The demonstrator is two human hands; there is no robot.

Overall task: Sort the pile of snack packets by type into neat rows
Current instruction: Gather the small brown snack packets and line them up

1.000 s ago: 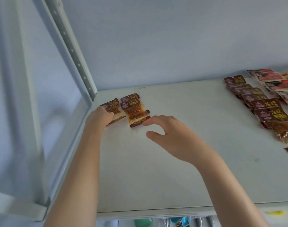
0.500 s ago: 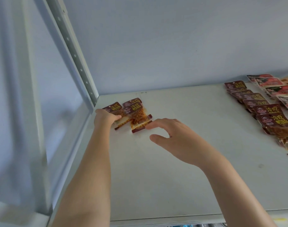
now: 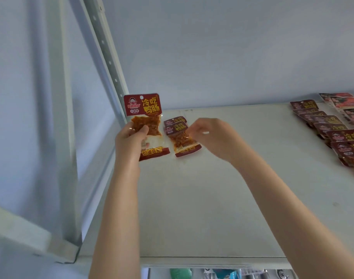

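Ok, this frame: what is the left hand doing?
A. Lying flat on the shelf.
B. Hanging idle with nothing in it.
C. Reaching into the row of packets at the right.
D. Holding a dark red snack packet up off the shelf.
D: the left hand grips a dark red snack packet by its clear middle, thumb across the front, and the packet stands upright above the shelf.

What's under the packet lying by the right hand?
Another dark-red packet; only its header shows past the top packet. The rest is covered.
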